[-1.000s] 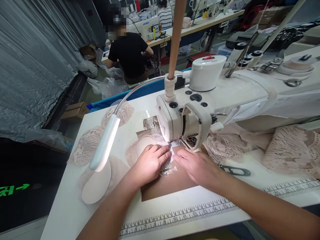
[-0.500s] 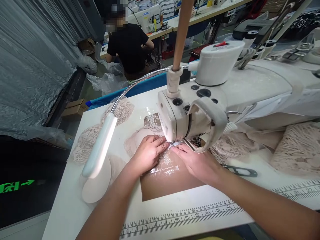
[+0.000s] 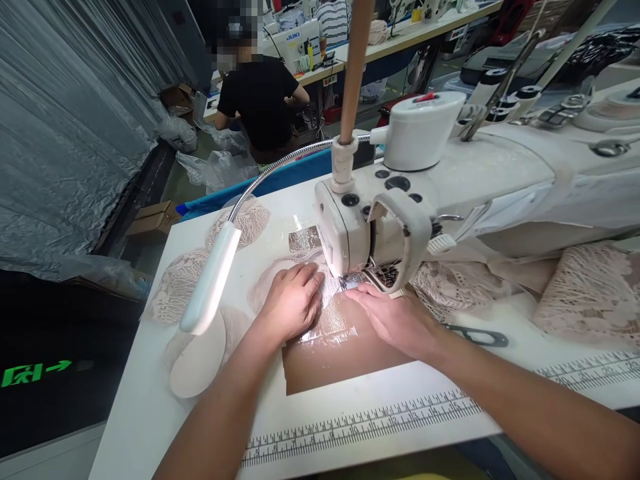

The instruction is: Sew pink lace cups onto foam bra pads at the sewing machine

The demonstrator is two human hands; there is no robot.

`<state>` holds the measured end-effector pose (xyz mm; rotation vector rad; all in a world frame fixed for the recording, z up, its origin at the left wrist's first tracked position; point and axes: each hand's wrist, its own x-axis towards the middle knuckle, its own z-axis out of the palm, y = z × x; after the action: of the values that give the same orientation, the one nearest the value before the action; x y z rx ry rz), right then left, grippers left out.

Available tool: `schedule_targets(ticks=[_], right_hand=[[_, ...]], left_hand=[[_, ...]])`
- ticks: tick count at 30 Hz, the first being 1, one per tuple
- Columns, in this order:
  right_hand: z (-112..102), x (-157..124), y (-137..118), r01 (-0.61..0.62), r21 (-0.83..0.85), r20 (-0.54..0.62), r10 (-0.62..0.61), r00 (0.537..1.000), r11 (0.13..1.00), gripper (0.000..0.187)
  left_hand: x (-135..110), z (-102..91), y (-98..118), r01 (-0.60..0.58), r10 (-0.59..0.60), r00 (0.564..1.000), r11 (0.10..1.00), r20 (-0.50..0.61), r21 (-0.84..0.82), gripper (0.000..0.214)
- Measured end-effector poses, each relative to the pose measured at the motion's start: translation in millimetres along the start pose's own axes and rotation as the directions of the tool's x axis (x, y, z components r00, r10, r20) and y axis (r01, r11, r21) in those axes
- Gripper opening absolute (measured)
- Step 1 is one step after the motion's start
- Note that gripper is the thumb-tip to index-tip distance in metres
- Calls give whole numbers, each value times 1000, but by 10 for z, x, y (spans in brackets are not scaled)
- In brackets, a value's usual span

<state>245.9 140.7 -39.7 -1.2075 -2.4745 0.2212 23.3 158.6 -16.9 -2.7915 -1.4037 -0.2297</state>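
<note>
Beyond your desk, a white sewing machine bears the brand "JUKI" in blue capitals. Along the edge nearest you runs a black-marked ruler scale, its numbers rising rightward; 5, 6 and 10 can be read, others blur. To your far left, a glowing green sign shows a running figure and a right-pointing arrow.

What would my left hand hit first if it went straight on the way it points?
Your left hand would probably meet the presser foot beneath the sewing machine head, though depth there is unclear.
</note>
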Motion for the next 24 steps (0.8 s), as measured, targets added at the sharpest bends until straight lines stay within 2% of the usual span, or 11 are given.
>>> schedule_targets(ticks=[4, 7, 10, 17, 24], right_hand=[[-41, -1, 5, -11, -6, -11, 11, 1000, 1000, 36], [-77, 3, 0, -20, -18, -5, 20, 1000, 1000, 33], [-100, 8, -10, -22, -20, -6, 22, 1000, 1000, 33], [-121, 10, -21, -19, -27, -23, 18, 1000, 999, 34], [-53, -22, 12, 79, -31, 50, -77, 996, 996, 29]], left_hand=[[-74, -151, 144, 68, -68, 993, 998, 93, -1, 31], [-122, -154, 257, 81, -74, 990, 995, 119, -57, 30], [-136, -92, 323, 65, -56, 994, 993, 94, -96, 31], [-97, 13, 348, -80, 84, 996, 988, 25, -132, 33], [-89, 91, 344, -103, 104, 995, 987, 4, -119, 36]])
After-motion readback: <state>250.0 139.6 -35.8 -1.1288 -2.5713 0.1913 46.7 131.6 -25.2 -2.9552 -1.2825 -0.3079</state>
